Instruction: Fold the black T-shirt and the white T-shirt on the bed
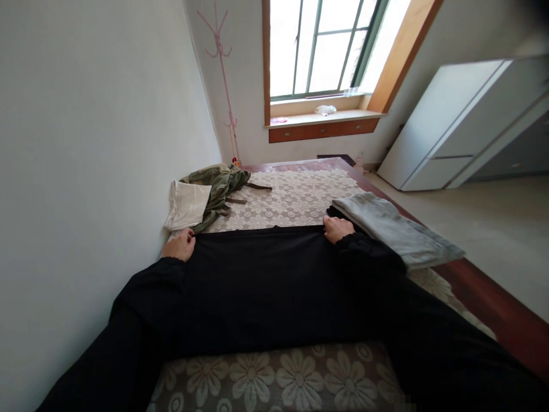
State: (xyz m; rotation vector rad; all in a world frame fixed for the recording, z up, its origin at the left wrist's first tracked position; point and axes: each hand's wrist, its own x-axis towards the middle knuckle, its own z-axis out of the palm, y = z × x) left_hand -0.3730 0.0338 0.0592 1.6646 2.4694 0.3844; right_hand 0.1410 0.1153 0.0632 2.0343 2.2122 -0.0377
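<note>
Head view: left hand [179,246] and right hand [338,229] pinch the black cloth [266,286] by its far edge; even tension should flatten it between them.

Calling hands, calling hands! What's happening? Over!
Left hand, right hand: gripping far edge of black cloth. Cloth spread over flowered tablecloth. Grey garment beside right hand.

Daylight comes from the window [328,48] near 1 o'clock, which glares white, while the black cloth [261,286] looks very dark and a blurry dark smudge [534,14] sits at 2 o'clock.
</note>
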